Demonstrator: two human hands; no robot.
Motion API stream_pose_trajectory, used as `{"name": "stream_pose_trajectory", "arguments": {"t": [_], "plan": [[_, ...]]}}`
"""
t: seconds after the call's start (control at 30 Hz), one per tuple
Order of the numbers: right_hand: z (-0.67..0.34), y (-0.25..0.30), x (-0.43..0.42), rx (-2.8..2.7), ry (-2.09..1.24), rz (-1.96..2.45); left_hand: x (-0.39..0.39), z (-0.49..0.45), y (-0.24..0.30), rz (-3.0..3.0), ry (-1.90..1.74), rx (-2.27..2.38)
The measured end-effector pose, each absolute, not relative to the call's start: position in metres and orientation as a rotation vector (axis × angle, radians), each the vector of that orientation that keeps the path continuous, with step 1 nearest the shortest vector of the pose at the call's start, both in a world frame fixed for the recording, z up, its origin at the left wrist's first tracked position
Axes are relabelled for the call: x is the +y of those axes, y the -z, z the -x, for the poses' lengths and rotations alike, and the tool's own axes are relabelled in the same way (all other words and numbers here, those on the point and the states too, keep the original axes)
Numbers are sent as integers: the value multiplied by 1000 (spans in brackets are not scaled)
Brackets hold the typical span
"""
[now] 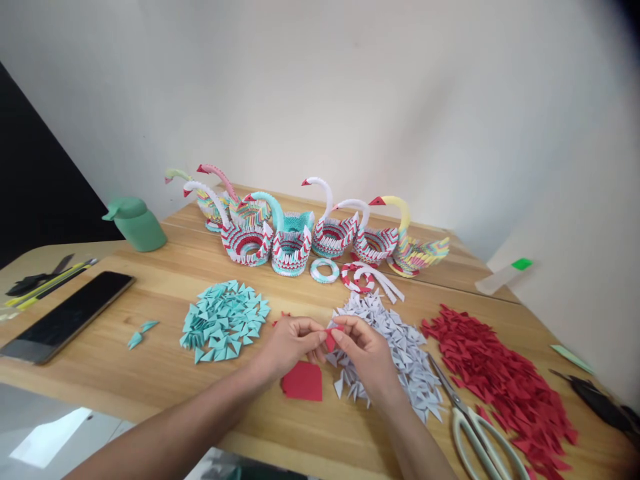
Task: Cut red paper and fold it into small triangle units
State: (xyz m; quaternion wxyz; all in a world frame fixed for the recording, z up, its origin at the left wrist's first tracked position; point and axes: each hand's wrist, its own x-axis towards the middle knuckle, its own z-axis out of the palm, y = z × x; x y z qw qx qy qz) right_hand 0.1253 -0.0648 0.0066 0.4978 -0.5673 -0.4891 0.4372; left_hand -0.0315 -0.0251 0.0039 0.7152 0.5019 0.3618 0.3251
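Between the fingertips of both hands is a small folded piece of red paper (331, 340). My left hand (295, 343) pinches it from the left, and my right hand (363, 347) pinches it from the right. Just below, on the table, lies a stack of red paper rectangles (303, 382). A few small red pieces (284, 315) show partly behind my left hand. A pile of pale grey-white folded paper triangles (400, 340) spreads behind and beside my right hand. Left of my left hand is a pile of teal folded triangles (225, 320).
Red folded triangles (505, 387) heap at the right, with scissors (473, 427) beside them. Several paper swans (290, 250) line the back, with paper rings (325, 271) in front. A phone (70, 317) and a green jug (135, 225) stand left. A black-handled tool (600, 400) lies far right.
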Motion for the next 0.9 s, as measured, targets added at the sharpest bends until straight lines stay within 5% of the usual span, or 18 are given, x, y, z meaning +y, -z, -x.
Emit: {"name": "stream_pose_trajectory", "arguments": {"t": [0.9], "plan": [[-130, -10, -66, -1360, -998, 1379, -29, 32, -8, -1391, -827, 817]]}}
